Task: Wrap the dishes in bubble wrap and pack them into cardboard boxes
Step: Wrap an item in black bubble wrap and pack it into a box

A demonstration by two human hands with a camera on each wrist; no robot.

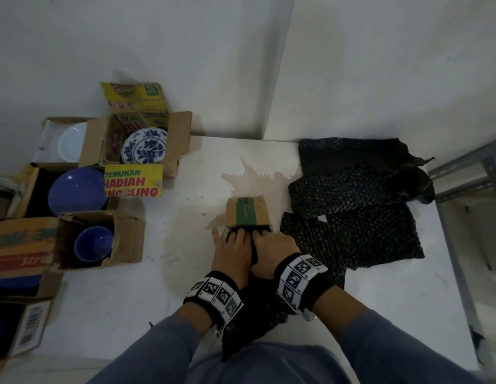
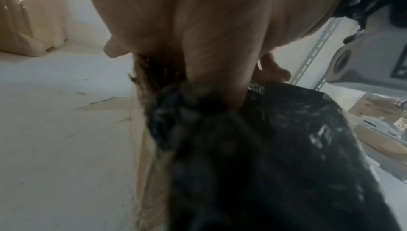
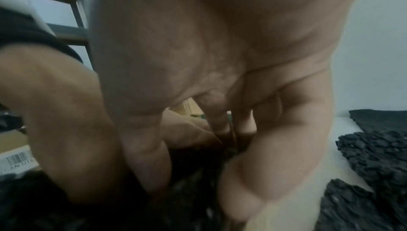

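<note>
The job looks to be in its early part, judged from how things lie: on the left of the white tabletop (image 1: 185, 273) several open cardboard boxes hold bare dishes — a round blue-and-white floral porcelain plate (image 1: 144, 145) leaning in a printed carton, a plain white plate (image 1: 72, 142) in the box behind it, a broad blue plate (image 1: 78, 191) and a small deep-blue bowl (image 1: 94, 243) in a brown carton — and none of them shows any wrap. What is in hand is one bundle of black bubble wrap (image 2: 253, 147), which both hands are pushing into the mouth of a small brown cardboard box with a green tape band (image 1: 248, 210) lying on its side in the middle of the table. Whether a dish sits inside that bundle cannot be told; the wrap hides it. The left hand (image 1: 232, 253) lies with its fingers reaching forward into the box mouth over the dark plastic, and the left wrist view shows its thumb pressed down into the bunched wrap. The right hand (image 1: 274, 249) sits just beside it, touching it, fingers bent down onto the wrap at the opening; whether they pinch it or only press cannot be told through the blur. Much of the bundle trails out toward the person's lap, so this insertion is only partly done. To the right, spare sheets of black bubble wrap (image 1: 357, 206) lie spread and overlapping, ready for the remaining dishes.
</note>
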